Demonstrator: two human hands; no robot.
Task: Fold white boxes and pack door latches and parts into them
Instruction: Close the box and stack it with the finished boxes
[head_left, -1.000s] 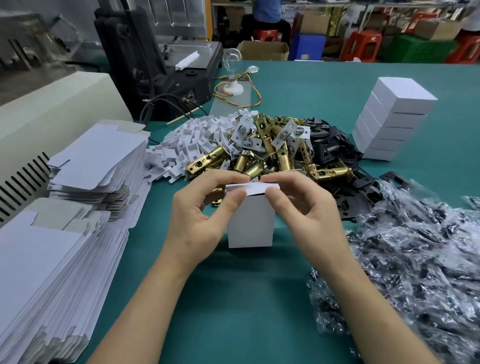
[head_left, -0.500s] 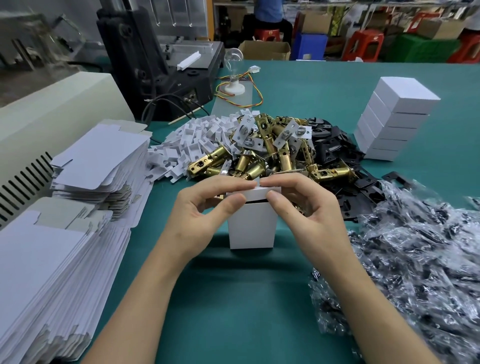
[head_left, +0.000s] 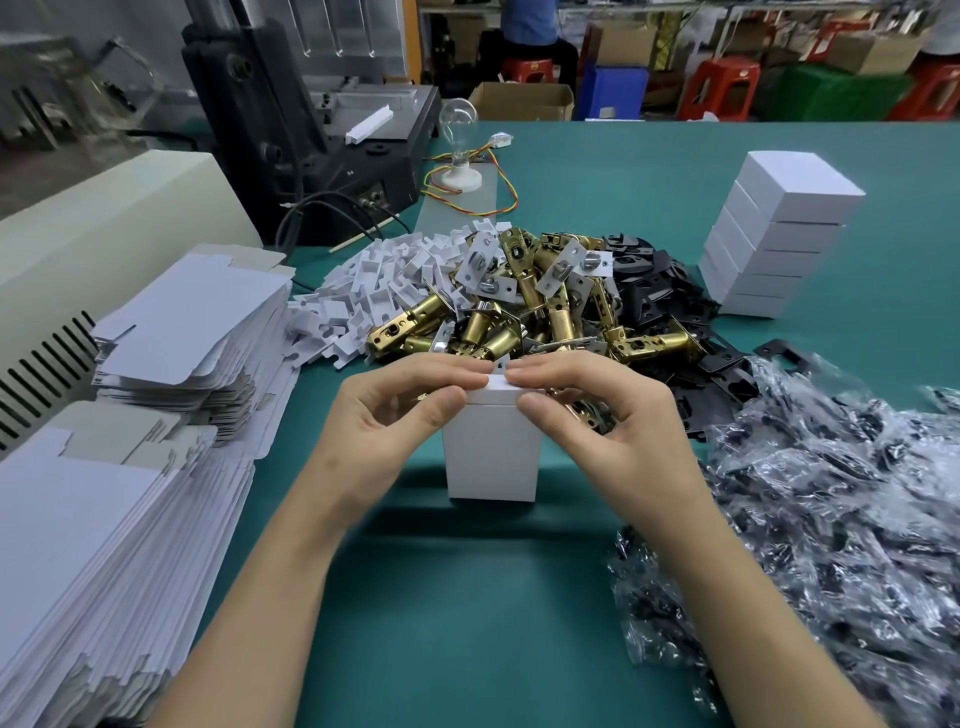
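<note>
A: Fingers (head_left: 441, 370) are pinching the flap. Left hand (head_left: 384, 421) and right hand (head_left: 618, 421) are closing the box (head_left: 491, 457), which is standing on the table (head_left: 467, 623) just before the latches (head_left: 524, 317).

B: How far along?

A: A stack (head_left: 774, 234) is sitting finished; many flats (head_left: 104, 519) and latches are waiting.

B: Anything hidden?

A: Hands are covering the flap, so I cannot tell what the box contains.
</note>
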